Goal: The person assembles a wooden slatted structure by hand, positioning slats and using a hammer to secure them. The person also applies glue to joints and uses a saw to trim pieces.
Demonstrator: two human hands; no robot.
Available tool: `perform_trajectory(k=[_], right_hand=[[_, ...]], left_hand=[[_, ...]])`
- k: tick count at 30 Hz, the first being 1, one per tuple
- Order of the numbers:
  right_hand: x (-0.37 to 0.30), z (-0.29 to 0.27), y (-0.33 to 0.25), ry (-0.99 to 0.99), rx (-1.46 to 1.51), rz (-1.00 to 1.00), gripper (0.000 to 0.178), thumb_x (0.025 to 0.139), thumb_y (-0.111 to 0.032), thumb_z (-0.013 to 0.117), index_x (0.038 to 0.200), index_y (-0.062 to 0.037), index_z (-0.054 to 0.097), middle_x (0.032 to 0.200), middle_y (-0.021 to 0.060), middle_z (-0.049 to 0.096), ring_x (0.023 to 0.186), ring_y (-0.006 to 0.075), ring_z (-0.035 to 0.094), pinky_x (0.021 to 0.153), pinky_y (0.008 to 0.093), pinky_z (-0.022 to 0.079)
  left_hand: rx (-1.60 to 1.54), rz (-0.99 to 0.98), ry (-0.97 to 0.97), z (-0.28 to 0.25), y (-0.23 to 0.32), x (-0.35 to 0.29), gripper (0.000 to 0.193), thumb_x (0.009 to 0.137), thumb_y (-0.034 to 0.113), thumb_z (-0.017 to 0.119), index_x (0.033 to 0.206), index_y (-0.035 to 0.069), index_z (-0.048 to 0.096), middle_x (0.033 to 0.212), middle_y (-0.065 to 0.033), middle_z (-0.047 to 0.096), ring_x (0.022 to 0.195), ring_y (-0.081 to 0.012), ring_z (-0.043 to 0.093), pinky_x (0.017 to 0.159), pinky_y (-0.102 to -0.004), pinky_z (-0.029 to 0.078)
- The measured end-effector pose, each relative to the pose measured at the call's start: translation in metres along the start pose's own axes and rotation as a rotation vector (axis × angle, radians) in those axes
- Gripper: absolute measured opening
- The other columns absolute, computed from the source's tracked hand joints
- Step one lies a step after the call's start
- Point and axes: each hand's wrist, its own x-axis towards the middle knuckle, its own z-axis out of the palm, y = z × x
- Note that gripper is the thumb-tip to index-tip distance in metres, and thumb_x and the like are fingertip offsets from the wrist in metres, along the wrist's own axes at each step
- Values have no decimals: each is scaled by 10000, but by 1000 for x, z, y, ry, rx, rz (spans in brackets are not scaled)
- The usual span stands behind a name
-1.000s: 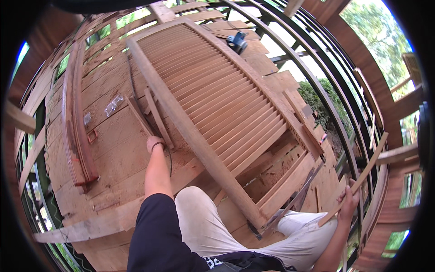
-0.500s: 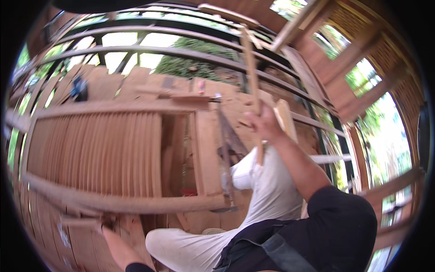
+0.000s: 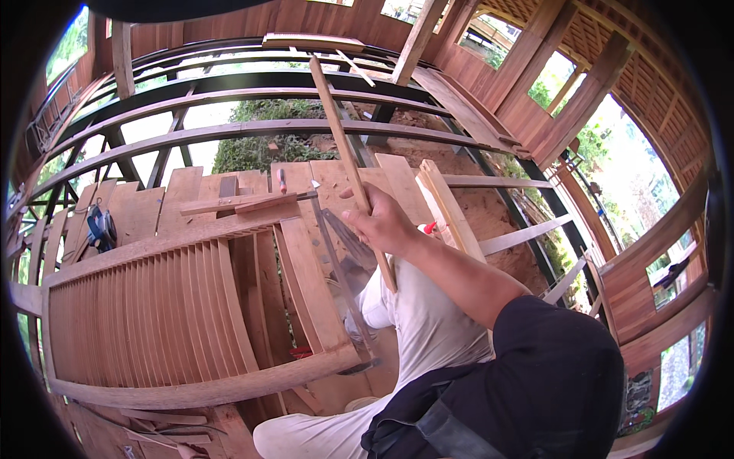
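My right hand (image 3: pixel 382 223) is closed around a long thin wooden strip (image 3: pixel 336 122) that stands nearly upright and reaches toward the railing. The hand hovers over the end of a large louvered wooden panel (image 3: pixel 153 306) lying flat on the plank floor. A metal square (image 3: pixel 345 260) rests across the panel's end rail just below the hand. My white-trousered leg (image 3: pixel 428 329) lies beside the panel. My left hand is out of view.
A blue power tool (image 3: pixel 99 226) sits on the planks at far left. A red-handled screwdriver (image 3: pixel 281 180) and short wood offcuts (image 3: pixel 237 203) lie behind the panel. A small red-tipped bottle (image 3: pixel 430 227) is beside my hand. Dark steel rails (image 3: pixel 252 130) bound the open floor edge.
The view has swung from the panel's length to its end. My right hand has raised the strip upright in front of me. My left hand, earlier on the floor, has left the picture.
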Motion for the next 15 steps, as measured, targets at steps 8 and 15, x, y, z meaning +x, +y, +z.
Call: perform_trajectory(k=[8, 15], right_hand=[[-18, 48, -11, -386, 549, 191, 147, 1028, -194, 654, 1093, -75, 597, 717, -35, 502, 526, 50, 453, 490, 240, 403], [-30, 167, 39, -629, 1087, 563, 305, 886, -107, 774, 1104, -70, 563, 1075, 138, 730, 774, 169, 677, 602, 286, 559]], left_hand=[[-457, 77, -8, -49, 27, -255, 464, 1057, 554, 531, 998, 98, 591, 648, 55, 370, 462, -67, 344, 401, -233, 302], [-340, 468, -374, 136, 67, -503, 373, 1100, 386, 529, 855, 112, 461, 642, 26, 408, 476, -74, 379, 411, -252, 316]])
